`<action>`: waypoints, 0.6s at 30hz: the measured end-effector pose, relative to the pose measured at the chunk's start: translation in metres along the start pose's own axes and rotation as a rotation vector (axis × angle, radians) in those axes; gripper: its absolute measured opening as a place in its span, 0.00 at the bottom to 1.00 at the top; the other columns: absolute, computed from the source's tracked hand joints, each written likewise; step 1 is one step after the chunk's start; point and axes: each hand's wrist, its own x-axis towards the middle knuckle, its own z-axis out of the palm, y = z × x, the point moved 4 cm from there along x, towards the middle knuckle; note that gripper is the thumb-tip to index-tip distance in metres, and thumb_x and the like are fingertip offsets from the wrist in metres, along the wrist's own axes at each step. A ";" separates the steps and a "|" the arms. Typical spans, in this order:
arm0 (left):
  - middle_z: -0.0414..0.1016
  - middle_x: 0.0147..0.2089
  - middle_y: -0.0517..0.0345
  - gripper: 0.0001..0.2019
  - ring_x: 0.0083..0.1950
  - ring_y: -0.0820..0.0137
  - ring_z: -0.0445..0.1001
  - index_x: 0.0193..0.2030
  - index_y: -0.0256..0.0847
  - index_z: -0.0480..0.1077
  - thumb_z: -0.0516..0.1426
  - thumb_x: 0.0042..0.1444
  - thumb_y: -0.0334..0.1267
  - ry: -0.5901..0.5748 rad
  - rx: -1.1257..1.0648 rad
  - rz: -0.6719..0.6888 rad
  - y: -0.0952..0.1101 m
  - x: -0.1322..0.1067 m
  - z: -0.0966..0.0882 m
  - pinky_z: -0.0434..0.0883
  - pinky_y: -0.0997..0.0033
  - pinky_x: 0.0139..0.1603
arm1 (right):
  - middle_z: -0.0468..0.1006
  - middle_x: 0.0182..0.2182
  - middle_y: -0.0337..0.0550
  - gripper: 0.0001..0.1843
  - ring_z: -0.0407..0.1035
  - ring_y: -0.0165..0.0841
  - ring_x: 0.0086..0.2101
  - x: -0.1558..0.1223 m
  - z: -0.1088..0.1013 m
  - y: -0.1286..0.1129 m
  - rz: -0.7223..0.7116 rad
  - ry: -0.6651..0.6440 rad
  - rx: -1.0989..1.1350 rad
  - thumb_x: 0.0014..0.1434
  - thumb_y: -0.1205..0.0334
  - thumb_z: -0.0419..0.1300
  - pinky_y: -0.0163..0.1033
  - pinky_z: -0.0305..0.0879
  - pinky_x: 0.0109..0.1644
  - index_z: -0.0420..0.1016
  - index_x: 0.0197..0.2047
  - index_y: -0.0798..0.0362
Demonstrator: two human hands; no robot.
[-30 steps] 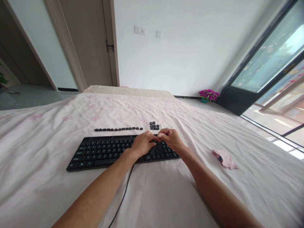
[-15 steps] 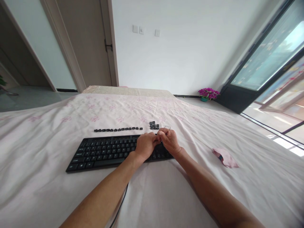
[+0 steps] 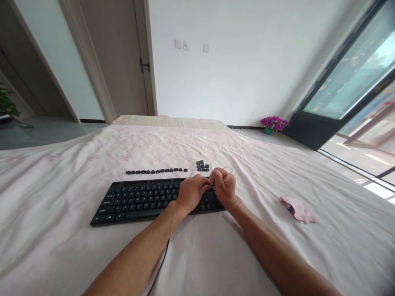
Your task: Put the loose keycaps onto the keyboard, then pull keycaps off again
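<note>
A black keyboard lies on a pale pink floral bedsheet. My left hand rests on the keyboard's right part with fingers curled, its fingertips meeting my right hand. My right hand is closed in a fist round a thin wire keycap puller, whose loop sticks out above the knuckles. Beyond the keyboard a row of several loose black keycaps lies on the sheet, and a small cluster of keycaps sits just beyond my hands.
A folded pink cloth lies on the sheet to the right. The keyboard's black cable runs toward me between my forearms. A pot of purple flowers stands by the window, and a door is at the back left.
Both hands stay on the keyboard's right end. My right hand has turned more upright, lifting the puller's loop above the knuckles. The camera view has shifted slightly.
</note>
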 end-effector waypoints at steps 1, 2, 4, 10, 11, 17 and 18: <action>0.77 0.41 0.59 0.09 0.42 0.66 0.74 0.40 0.47 0.75 0.55 0.58 0.42 0.004 -0.036 -0.006 -0.002 0.001 0.000 0.66 0.70 0.42 | 0.66 0.17 0.38 0.25 0.63 0.29 0.21 0.000 -0.002 -0.002 -0.010 0.011 0.002 0.64 0.50 0.46 0.35 0.61 0.30 0.62 0.18 0.50; 0.77 0.43 0.59 0.09 0.43 0.66 0.74 0.42 0.47 0.75 0.54 0.58 0.40 0.010 -0.084 -0.015 -0.004 0.002 0.000 0.66 0.71 0.44 | 0.67 0.17 0.39 0.25 0.63 0.29 0.22 0.001 -0.004 -0.005 -0.025 0.022 -0.006 0.64 0.51 0.45 0.35 0.61 0.31 0.62 0.18 0.50; 0.78 0.44 0.59 0.11 0.43 0.69 0.75 0.46 0.46 0.74 0.52 0.59 0.37 0.014 -0.210 -0.057 -0.010 0.005 0.000 0.68 0.71 0.46 | 0.68 0.19 0.39 0.26 0.64 0.30 0.24 0.005 -0.010 -0.012 -0.075 0.018 -0.080 0.65 0.52 0.44 0.35 0.61 0.35 0.63 0.18 0.51; 0.79 0.45 0.57 0.15 0.39 0.73 0.77 0.49 0.41 0.72 0.50 0.58 0.32 0.049 -0.433 -0.199 -0.022 0.010 -0.010 0.71 0.73 0.46 | 0.71 0.21 0.36 0.20 0.66 0.29 0.26 0.023 -0.017 -0.018 -0.015 -0.242 -0.391 0.66 0.51 0.45 0.34 0.58 0.34 0.75 0.35 0.49; 0.79 0.45 0.57 0.15 0.39 0.73 0.77 0.49 0.41 0.73 0.51 0.58 0.32 0.066 -0.420 -0.206 -0.024 0.011 -0.014 0.71 0.74 0.46 | 0.72 0.22 0.36 0.20 0.65 0.29 0.25 0.025 -0.016 -0.015 0.010 -0.282 -0.409 0.66 0.51 0.45 0.34 0.57 0.33 0.75 0.36 0.49; 0.79 0.46 0.60 0.12 0.46 0.68 0.76 0.42 0.45 0.77 0.53 0.57 0.34 0.107 -0.088 -0.269 -0.044 0.013 -0.038 0.69 0.72 0.48 | 0.77 0.27 0.39 0.16 0.67 0.31 0.29 0.016 0.001 -0.006 0.040 -0.475 -0.614 0.61 0.48 0.55 0.34 0.52 0.31 0.75 0.32 0.50; 0.79 0.46 0.60 0.12 0.46 0.68 0.76 0.42 0.46 0.77 0.53 0.58 0.35 0.103 -0.040 -0.289 -0.048 0.013 -0.040 0.69 0.72 0.48 | 0.77 0.28 0.39 0.15 0.68 0.31 0.30 0.014 0.004 -0.005 0.054 -0.499 -0.653 0.59 0.47 0.56 0.34 0.51 0.31 0.75 0.32 0.50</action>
